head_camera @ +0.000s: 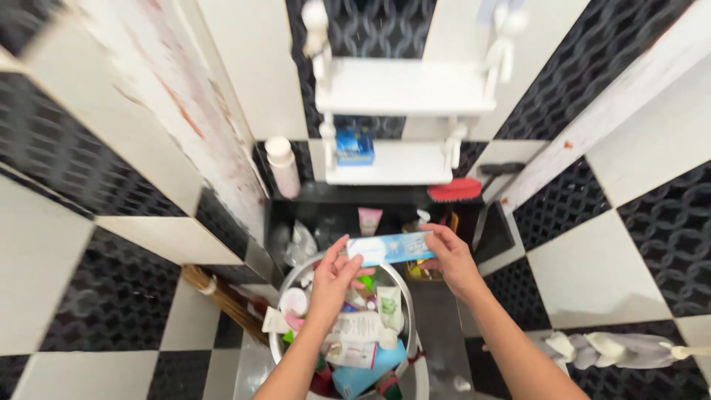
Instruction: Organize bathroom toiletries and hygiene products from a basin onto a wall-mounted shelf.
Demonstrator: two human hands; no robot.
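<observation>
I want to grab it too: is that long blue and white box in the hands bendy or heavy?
The box probably stays stiff: it spans straight between the left hand and right hand. Likely light, since fingertips alone hold it. Its flat sides shouldn't roll.

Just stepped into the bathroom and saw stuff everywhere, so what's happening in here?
A person holds a long light-blue toothpaste box level with both hands, the left hand at one end and the right hand at the other. Right below it sits a round metal basin heaped with tubes and toiletry packets. Ahead, a white corner shelf carries only a small blue box, and a red brush lies near it.
</observation>
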